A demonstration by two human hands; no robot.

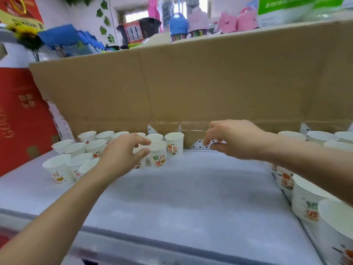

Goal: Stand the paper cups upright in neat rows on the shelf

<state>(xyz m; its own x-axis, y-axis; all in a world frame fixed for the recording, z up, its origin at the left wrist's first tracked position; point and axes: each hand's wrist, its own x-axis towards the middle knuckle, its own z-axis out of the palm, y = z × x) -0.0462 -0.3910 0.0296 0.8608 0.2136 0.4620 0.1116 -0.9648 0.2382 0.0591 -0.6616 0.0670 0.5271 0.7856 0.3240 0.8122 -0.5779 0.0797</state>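
Paper cups stand upright in rough rows just left of the left hand, which curls at one rim, grip unclear; right hand hangs loose, empty. Shelf between hands awaits filling.

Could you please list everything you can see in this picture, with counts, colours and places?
White printed paper cups: over a dozen, upright, shelf's back left.
Nearer paper cups: several, white, printed, along the right edge.
White flat shelf: one, centre.
Brown cardboard sheet: one, behind the cups.
Red cardboard box: one, far left.
Pink bags: several, upper shelf.
Blue packs: several, upper left.
Left hand: over the left cups, grip unclear.
Right hand: fingers curled, near the back, grip unclear.
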